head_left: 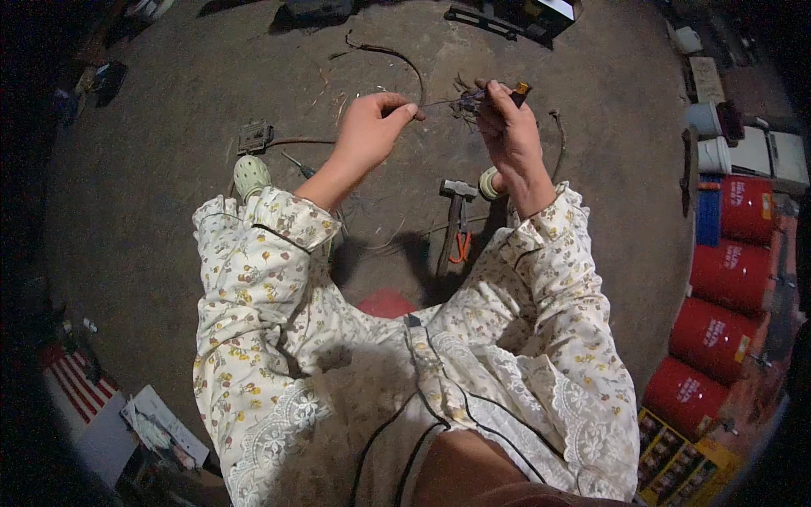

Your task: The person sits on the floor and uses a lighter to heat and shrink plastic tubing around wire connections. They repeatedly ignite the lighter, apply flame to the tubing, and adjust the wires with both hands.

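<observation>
Pinched between the thumb and fingers of my left hand (pixel 372 127) is a thin wire (pixel 432 103). It runs across to a tangle of dark wires (pixel 466 101) beside my right hand (pixel 511 131). That hand is closed on a small dark tool with an amber end (pixel 522 89); its exact kind is too small to make out. Below the hands, a hammer (pixel 458 189) lies on the floor next to orange-handled pliers (pixel 461 245). A thin pointed tool (pixel 298 166) rests near my left forearm, partly hidden by it.
A dark cable (pixel 393 52) curves over the floor beyond my hands, among copper-coloured scraps. To the left lies a grey metal box (pixel 254 135) with a cord. Red drums (pixel 732 270) and a white bucket (pixel 714 155) line the right side. Dark equipment (pixel 515 19) stands at the far edge.
</observation>
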